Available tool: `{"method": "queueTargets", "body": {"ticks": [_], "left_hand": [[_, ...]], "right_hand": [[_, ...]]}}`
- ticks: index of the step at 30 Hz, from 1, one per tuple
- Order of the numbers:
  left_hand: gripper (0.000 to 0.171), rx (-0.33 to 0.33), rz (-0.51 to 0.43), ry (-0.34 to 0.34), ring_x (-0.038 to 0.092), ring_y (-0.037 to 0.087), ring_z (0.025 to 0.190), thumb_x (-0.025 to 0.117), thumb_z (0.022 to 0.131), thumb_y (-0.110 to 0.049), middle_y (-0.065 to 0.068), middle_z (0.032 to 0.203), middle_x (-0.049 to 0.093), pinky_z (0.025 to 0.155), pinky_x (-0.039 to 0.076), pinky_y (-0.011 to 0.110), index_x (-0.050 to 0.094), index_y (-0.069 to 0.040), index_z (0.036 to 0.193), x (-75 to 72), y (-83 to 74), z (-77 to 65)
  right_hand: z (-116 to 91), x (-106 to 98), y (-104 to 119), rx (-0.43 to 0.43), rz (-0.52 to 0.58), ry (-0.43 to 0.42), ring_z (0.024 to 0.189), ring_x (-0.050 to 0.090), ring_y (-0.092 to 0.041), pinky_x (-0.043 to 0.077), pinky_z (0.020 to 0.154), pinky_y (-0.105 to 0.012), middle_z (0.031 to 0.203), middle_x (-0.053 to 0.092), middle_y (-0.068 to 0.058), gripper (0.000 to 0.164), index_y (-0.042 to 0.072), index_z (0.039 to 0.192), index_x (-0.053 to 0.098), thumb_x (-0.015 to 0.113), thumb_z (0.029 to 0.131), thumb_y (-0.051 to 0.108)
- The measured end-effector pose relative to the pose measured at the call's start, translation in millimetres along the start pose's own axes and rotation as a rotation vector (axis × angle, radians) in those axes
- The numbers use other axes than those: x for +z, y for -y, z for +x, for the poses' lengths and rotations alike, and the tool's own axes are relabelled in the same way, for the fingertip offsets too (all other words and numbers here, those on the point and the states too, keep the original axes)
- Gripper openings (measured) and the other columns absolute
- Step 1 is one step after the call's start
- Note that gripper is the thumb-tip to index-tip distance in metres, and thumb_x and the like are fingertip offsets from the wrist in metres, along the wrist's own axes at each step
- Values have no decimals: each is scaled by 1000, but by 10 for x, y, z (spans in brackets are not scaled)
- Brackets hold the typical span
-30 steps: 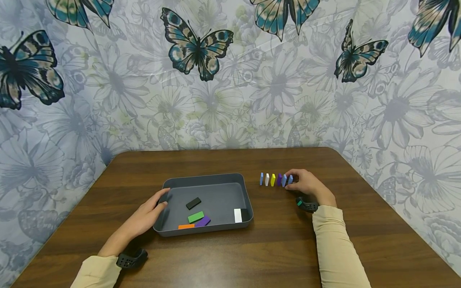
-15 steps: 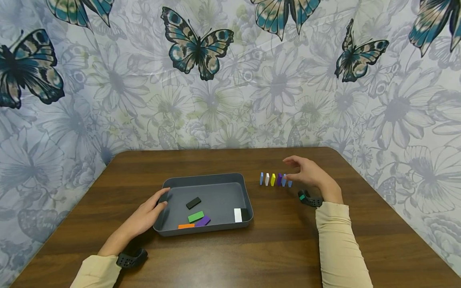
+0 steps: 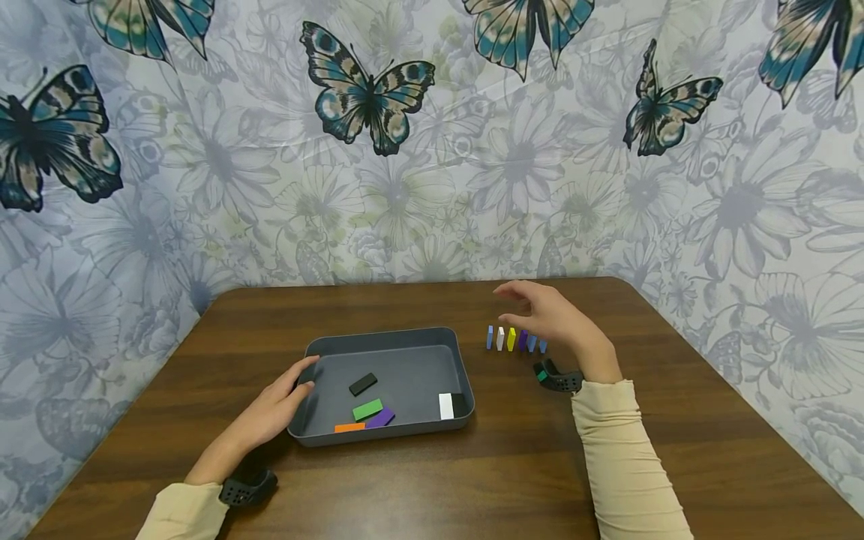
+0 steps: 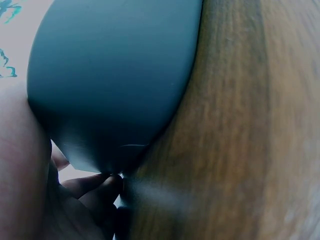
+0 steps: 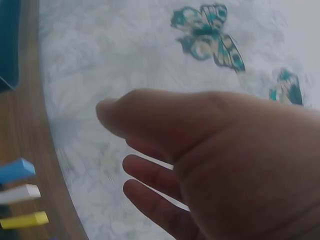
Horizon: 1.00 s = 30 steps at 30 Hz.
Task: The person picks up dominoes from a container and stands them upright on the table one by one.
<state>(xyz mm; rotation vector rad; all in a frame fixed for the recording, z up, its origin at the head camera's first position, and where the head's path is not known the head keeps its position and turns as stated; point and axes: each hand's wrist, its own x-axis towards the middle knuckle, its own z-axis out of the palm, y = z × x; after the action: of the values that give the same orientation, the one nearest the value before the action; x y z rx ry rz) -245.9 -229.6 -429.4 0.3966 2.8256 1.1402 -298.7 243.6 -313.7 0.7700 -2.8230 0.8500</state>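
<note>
My left hand (image 3: 266, 411) rests at the left end of a grey tray (image 3: 381, 332), thumb and forefinger extended against its rim. In the left wrist view the tray's outer wall (image 4: 115, 75) fills the middle, with fingertips at its lower end. To the right of the tray, several dominoes stand upright in a row: blue (image 3: 490, 337), white (image 3: 501, 339), yellow (image 3: 511, 340), purple (image 3: 523, 341), then two more blue. My right hand (image 3: 560, 319) hovers over this row, holding nothing, its fingers loosely bent. The blue, white and yellow dominoes (image 5: 24, 220) appear at lower left in the right wrist view.
Loose dominoes lie in the tray: black (image 3: 363, 385), green (image 3: 367, 409), purple (image 3: 381, 418) and orange (image 3: 349, 428) on the left. A white domino (image 3: 446, 406) and a dark one lie at its right. A butterfly-print cloth (image 3: 432, 187) hangs behind the wooden table (image 3: 432, 495).
My right hand has let go of the rightmost blue domino, risen, and moved left over the row. That domino now stands at the row's end. My left hand stays at the tray.
</note>
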Motion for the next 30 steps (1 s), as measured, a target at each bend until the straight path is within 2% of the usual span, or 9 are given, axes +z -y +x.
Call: {"method": "queueTargets", "body": {"ticks": [4,10,20,30], "left_hand": [[56,-1,0,0,29,49,151,41,112,-29,25,167,26,115,30,70,27,-11,163,-2,-4,-4],[56,2,-8,4,28,49,151,41,112,-29,25,167,25,115,29,70,26,-11,163,-6,-13,-5],[56,6,-2,0,28,49,151,41,112,-29,24,167,26,115,29,70,27,-10,163,1,-8,-11],[56,1,-9,4,28,49,151,41,112,-29,24,167,25,116,29,70,27,-10,162,-7,-10,-13]], "right_hand": [[59,78,127,-53,-4,5,133,57,-39,48,108,-56,142,62,-17,53,8,146,54,72,97,16],[123,222,298,-104,-29,31,129,61,-33,51,104,-51,137,64,-14,52,10,145,54,72,97,14],[218,567,515,-192,-60,142,123,64,-26,52,103,-42,133,67,-4,42,11,140,60,71,99,15],[273,910,737,-310,-126,265,120,66,-23,54,100,-39,130,69,-7,38,9,137,62,68,101,19]]}}
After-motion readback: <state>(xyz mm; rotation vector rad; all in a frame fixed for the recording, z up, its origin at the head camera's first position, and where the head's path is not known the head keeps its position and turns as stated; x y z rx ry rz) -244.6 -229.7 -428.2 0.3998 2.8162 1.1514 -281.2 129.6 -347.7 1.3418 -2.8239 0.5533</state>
